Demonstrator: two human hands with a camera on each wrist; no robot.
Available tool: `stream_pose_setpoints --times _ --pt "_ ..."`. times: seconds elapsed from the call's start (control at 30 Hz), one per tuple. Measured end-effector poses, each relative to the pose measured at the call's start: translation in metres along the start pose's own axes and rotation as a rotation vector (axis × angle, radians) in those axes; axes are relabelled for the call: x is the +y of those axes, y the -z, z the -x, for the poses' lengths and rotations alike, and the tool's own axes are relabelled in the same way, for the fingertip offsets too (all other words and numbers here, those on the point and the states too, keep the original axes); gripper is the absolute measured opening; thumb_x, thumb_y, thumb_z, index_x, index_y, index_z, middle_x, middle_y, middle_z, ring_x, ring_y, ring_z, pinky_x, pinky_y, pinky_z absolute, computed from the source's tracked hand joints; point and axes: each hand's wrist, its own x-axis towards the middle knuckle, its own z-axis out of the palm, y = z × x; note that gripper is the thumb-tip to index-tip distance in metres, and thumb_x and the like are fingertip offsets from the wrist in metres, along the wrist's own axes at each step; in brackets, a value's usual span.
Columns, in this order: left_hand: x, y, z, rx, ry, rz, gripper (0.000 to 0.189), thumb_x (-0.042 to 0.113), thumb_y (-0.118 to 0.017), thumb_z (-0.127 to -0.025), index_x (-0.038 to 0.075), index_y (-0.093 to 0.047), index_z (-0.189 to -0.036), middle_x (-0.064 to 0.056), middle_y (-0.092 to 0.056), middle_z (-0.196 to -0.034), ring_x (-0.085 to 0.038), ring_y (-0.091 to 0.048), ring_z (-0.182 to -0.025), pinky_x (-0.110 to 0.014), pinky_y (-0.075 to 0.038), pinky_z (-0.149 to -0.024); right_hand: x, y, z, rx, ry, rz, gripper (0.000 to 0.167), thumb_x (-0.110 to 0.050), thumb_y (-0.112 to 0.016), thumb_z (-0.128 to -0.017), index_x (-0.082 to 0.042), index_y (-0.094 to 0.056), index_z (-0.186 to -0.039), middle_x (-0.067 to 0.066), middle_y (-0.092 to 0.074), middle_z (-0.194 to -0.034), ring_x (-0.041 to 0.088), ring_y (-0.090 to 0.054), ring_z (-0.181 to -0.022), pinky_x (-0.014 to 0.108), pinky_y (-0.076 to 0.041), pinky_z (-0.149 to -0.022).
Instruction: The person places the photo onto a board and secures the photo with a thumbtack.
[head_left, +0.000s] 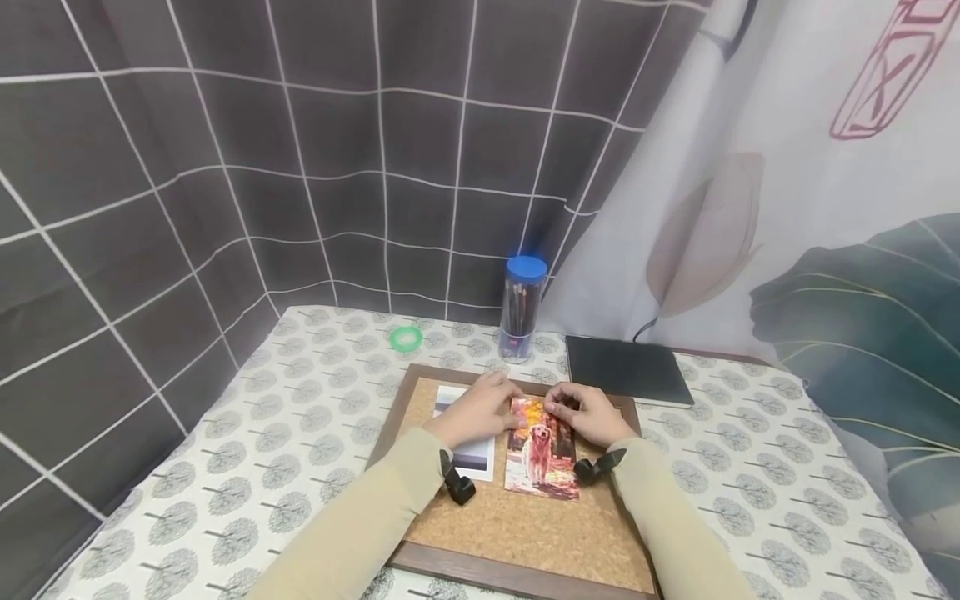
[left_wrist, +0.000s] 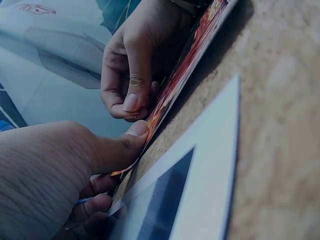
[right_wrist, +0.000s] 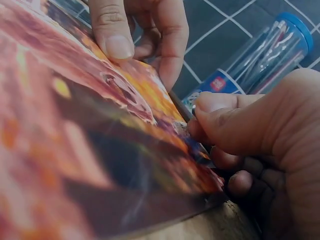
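A photo of a golden dog among autumn leaves lies on a cork board with a brown wooden frame. My left hand pinches its upper left edge, thumb on the printed face and the other fingers past the edge. At the top edge, toward the right corner, my right hand has thumb and forefinger pressed together over a small pin-like thing, mostly hidden by the fingertips. Under my left wrist, partly covered, is a white-bordered picture with dark bands.
Behind the board stands a clear tube with a blue lid, holding thin sticks. A black flat pad with a cable lies behind right, a green ring behind left. Curtains rise beyond the tree-patterned tablecloth.
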Motion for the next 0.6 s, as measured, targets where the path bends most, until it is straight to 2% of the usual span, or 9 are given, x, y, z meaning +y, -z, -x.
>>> stream_pose_setpoints --times 0.27,0.6 --pt "0.0 -0.0004 0.0002 0.0 0.0 -0.008 0.049 0.042 -0.075 -0.089 0.011 -0.066 -0.125 0.0 -0.056 -0.113 -0.017 -0.05 -0.11 -0.032 -0.045 -0.102 0.0007 0.0004 -0.0001 -0.023 0.081 0.019 0.005 -0.021 -0.075 -0.092 -0.018 -0.073 -0.089 -0.009 -0.06 -0.085 0.01 -0.054 -0.073 0.027 -0.046 -0.066" --pt "-0.0006 -0.0004 -0.0005 -0.009 0.005 -0.013 0.05 0.045 -0.074 -0.089 0.012 -0.066 -0.125 0.002 -0.055 -0.11 -0.015 -0.05 -0.107 -0.031 -0.045 -0.099 -0.0003 -0.0004 -0.0016 -0.047 0.087 0.048 0.008 -0.02 -0.074 -0.092 -0.013 -0.073 -0.092 -0.009 -0.061 -0.088 0.009 -0.056 -0.076 0.027 -0.048 -0.069"
